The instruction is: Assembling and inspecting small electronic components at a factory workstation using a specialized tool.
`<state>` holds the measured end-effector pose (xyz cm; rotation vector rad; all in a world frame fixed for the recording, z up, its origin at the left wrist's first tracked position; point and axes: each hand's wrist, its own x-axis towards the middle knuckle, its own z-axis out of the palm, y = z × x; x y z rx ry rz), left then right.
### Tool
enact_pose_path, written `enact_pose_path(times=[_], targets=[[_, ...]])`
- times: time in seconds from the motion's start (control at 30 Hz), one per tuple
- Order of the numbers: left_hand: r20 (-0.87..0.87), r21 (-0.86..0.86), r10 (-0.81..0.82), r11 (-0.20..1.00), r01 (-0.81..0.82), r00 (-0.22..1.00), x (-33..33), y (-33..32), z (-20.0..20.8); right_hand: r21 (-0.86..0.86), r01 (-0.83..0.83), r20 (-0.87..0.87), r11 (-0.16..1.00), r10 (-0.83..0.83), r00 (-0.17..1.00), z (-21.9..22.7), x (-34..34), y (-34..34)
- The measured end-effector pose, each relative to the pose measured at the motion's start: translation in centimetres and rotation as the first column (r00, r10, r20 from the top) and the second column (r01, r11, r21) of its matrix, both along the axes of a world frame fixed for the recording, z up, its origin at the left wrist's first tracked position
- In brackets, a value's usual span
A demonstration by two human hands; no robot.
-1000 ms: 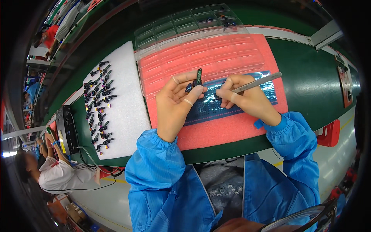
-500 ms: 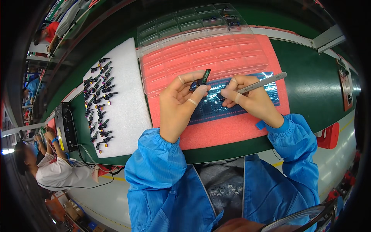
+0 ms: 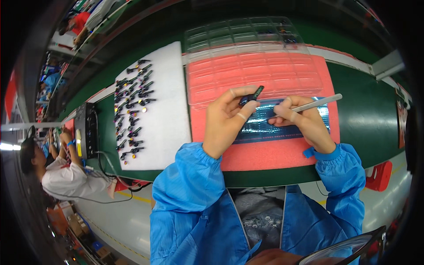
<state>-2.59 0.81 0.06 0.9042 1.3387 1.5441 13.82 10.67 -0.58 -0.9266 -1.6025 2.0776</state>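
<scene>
Currently holding earbud [image 3: 259, 92] in left hand [image 3: 225, 126], a bit above frame centre; clamping thumb and fingertips on the rounder end, leaving stem free. Pointing stem toward upper right of frame, so running long axis out past left fingertips, above right fingers rather than at them. Gripping tweezers [image 3: 320, 102] in right hand [image 3: 305, 121], right of centre; pressing thumb and fingers together on the shaft. Slanting tweezers from blunt end at right of frame down to tip near centre.

Marking main relation: placing earbud up and left of right fingertips and tweezer tip, near but apart. Having left hand nearer, directly touching.

Working over blue sheet [image 3: 282, 132], lying on pink foam [image 3: 274, 159] at centre. Not making out tip contact with sheet, nor any gap between tips; cannot tell.

Also seeing other earbuds [image 3: 147, 93] scattering across white foam [image 3: 167, 141] at left of frame, well apart from both hands. Seeing clear tray [image 3: 251, 66] at top of frame, beyond earbud, partly overlapping pink foam.
</scene>
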Motion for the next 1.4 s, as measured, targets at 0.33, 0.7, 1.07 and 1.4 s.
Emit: enact_pose_path(times=[0.33, 0.7, 1.07, 1.4], targets=[[-0.619, 0.075, 0.379, 0.9, -0.428, 0.688, -7.9, -5.9, 0.0, 0.008, 0.006, -0.018, 1.0, -0.006, 1.0, -0.1, -0.1, 0.1], [-0.903, -0.177, 0.111, 0.784, -0.595, 0.416, -16.4, -10.8, -1.1, 0.043, -0.014, 0.002, 0.999, 0.014, 1.0, 0.2, -0.1, -0.3], [-0.853, -0.329, -0.005, 0.781, -0.531, 0.521, -16.8, -10.4, 0.4, 0.043, 0.006, 0.018, 0.999, -0.007, 1.0, 0.0, 0.0, -0.4], [-0.995, -0.005, -0.064, 0.814, -0.581, -0.081, -14.1, -10.3, 0.4, 0.036, -0.013, -0.028, 0.999, 0.014, 1.0, 0.0, 0.2, -0.2]])
